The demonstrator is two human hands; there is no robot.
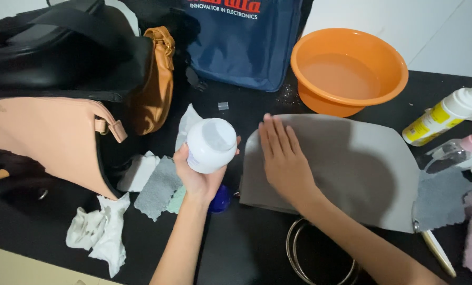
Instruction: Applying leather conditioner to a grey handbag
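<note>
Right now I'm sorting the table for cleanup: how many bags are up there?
4: black bag at top left, peach bag below it, tan bag beside them, navy bag at top centre. Others may hide behind.

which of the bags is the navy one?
The navy blue fabric bag standing at the back, beside the orange basin. The others are a black bag, a tan leather bag and a peach handbag, all grouped left.

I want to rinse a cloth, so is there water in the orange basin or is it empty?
It holds water. The orange basin shows a level, slightly cloudy surface partway up its inner wall, well below the rim.
</note>
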